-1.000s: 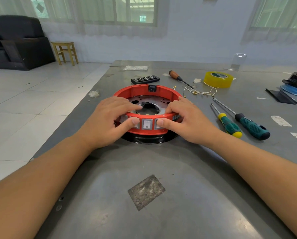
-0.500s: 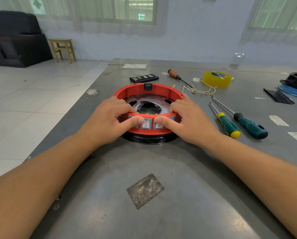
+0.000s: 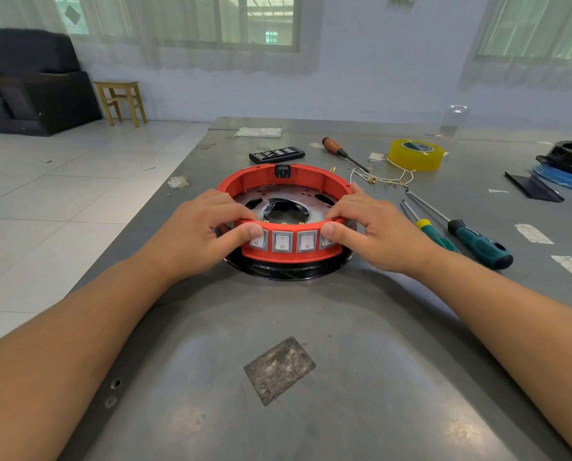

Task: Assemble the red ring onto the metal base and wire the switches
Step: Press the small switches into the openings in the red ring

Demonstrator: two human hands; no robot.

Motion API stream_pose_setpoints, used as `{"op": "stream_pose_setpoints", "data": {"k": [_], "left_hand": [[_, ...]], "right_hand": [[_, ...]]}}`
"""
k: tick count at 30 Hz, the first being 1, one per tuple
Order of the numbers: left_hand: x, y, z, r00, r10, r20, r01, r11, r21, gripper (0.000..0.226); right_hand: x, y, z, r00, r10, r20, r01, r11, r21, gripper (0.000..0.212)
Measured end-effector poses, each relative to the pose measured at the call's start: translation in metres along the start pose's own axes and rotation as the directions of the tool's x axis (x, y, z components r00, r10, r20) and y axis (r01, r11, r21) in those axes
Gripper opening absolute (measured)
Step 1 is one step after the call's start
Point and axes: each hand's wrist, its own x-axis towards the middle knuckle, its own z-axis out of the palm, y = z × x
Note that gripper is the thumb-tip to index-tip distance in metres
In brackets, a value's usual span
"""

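Red ring [image 3: 306,176], four switches [image 3: 282,241]

Looks like a small workshop or assembly room, not a factory line. Bare metal worktop [image 3: 311,327] with hand tools on it: green-handled screwdrivers [image 3: 477,241], a wooden-handled one [image 3: 336,147], a bit set [image 3: 277,153], a yellow tape roll [image 3: 416,154], loose wires [image 3: 382,179]. White tiled floor [image 3: 61,194], curtained windows [image 3: 211,21], plus a black sofa [image 3: 28,84] and wooden stool [image 3: 121,101] at the back.

Thumbs now wider on red ring [image 3: 297,257]
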Motion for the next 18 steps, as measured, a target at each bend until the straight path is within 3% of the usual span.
{"op": "stream_pose_setpoints", "data": {"k": [4, 7, 13, 16, 18], "left_hand": [[0.001, 0.008, 0.007, 0.999, 0.027, -0.03, -0.025, 0.999, 0.038, 0.057], [0.004, 0.021, 0.016, 0.997, -0.02, -0.072, 0.03, 0.989, 0.144, 0.059], [0.004, 0.027, 0.02, 0.993, -0.004, -0.118, 0.026, 0.982, 0.189, 0.051], [0.006, 0.027, 0.021, 0.994, -0.021, -0.109, 0.042, 0.981, 0.19, 0.053], [0.006, 0.021, 0.017, 0.998, -0.02, -0.058, 0.029, 0.988, 0.155, 0.058]], "right_hand": [[0.002, -0.005, 0.006, 1.0, 0.012, -0.003, -0.012, 0.995, -0.094, 0.057], [0.005, -0.013, 0.017, 0.994, 0.046, -0.101, -0.064, 0.982, -0.18, 0.067], [0.005, -0.014, 0.022, 0.984, 0.032, -0.178, -0.067, 0.978, -0.195, 0.06], [0.005, -0.013, 0.019, 0.991, 0.045, -0.125, -0.071, 0.974, -0.216, 0.058], [0.002, -0.009, 0.012, 0.998, 0.035, -0.047, -0.04, 0.992, -0.12, 0.054]]}}
